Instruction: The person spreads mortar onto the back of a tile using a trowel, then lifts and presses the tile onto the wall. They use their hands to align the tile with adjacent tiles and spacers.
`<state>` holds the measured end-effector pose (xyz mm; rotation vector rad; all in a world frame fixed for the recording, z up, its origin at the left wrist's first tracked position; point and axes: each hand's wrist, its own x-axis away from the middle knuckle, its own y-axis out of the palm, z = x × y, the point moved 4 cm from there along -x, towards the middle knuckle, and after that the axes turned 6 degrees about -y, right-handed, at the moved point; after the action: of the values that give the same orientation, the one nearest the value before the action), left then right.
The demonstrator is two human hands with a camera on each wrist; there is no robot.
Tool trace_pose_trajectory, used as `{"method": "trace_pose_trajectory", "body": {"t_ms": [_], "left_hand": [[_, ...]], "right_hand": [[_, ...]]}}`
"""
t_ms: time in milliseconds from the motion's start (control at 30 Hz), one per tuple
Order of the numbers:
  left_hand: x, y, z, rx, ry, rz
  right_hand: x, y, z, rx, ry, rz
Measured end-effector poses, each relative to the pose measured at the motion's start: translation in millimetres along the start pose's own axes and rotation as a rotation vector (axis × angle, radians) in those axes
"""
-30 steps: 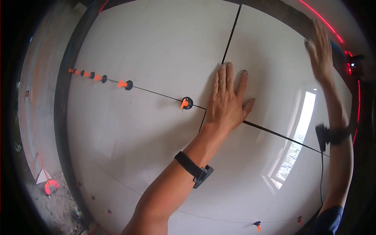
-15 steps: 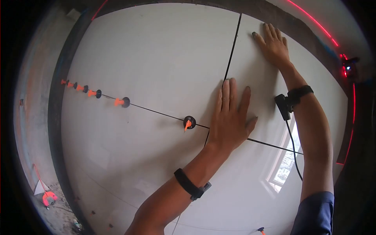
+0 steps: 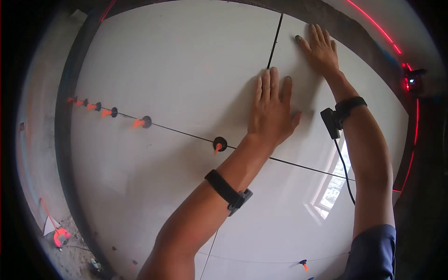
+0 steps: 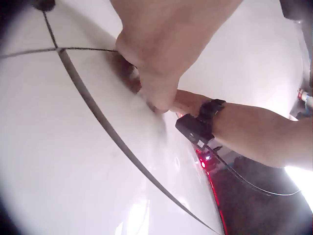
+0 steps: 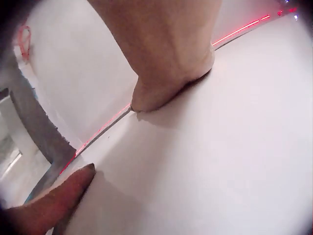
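Observation:
A wall of large glossy white tiles (image 3: 163, 60) fills the head view, divided by dark joints. My left hand (image 3: 271, 109) lies flat on the wall with fingers straight and pointing up, its fingertips at the lower end of the visible upright joint (image 3: 276, 39). Higher and to the right, my right hand (image 3: 323, 52) rests on the upper right tile (image 3: 368, 98), fingers extended close to the top edge. Neither hand holds anything. An orange and black tile leveling clip (image 3: 219, 144) sits in the level joint, left of my left wrist.
More orange and black clips (image 3: 109, 112) line the joint to the left; another clip (image 3: 304, 264) is low down. A laser level (image 3: 412, 81) glows at the right, casting red lines. A cable (image 3: 346, 168) hangs from the right wrist camera. A pinkish-orange object (image 3: 61, 237) lies on the floor.
My right hand has come from the far right edge onto the upper right tile. My left hand has slid upward along the upright joint, staying flat; the view has shifted slightly.

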<state>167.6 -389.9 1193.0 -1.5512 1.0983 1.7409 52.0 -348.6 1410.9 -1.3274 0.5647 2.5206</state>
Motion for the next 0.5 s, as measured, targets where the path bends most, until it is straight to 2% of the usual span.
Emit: {"method": "trace_pose_trajectory", "body": {"t_ms": [100, 167, 367, 400, 467, 500], "left_hand": [[0.5, -8.4, -0.1, -0.102, 0.052, -0.118], [-10.6, -12.1, -6.6, -0.189, 0.122, -0.275], [-54.3, -27.7, -69.3, -0.253, 0.333, -0.48], [-55.4, -22.7, -74.6, -0.258, 0.352, -0.487], [-59.5, -25.8, -68.7, -0.278, 0.381, -0.515], [-60.9, -26.3, -67.9, -0.291, 0.402, -0.553]], "right_hand": [[8.2, -1.2, 3.6, 0.023, 0.012, 0.011], [7.2, -4.5, 3.8, 0.018, 0.017, -0.014], [9.8, 9.9, -6.4, -0.011, -0.034, -0.003], [6.3, -2.6, -6.3, -0.009, -0.032, 0.002], [-11.6, -67.0, -8.4, -0.064, -0.135, 0.216], [-25.9, -100.9, -12.8, -0.062, -0.134, 0.223]]}}
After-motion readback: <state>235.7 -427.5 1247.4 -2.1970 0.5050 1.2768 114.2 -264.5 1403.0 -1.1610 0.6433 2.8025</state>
